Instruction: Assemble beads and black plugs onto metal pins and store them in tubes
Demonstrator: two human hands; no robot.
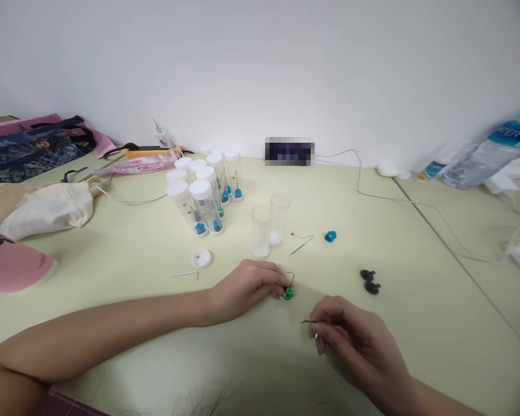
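The left hand (pixel 260 282) is pinching the green piece (pixel 288 294), with a bent wire (pixel 293 278) standing just beyond it. The right hand (pixel 351 338) is pinching a thin metal piece (pixel 305 321), whose long axis is pointing toward the bench's (pixel 156 352) left edge; from its tip, the green piece is lying leftward and toward the back edge. Whether it is touching the bench is hard to tell.

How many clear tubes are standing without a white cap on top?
2: the nearer open tube, and the farther open tube behind it, slightly to the right. The capped tubes could hide another.
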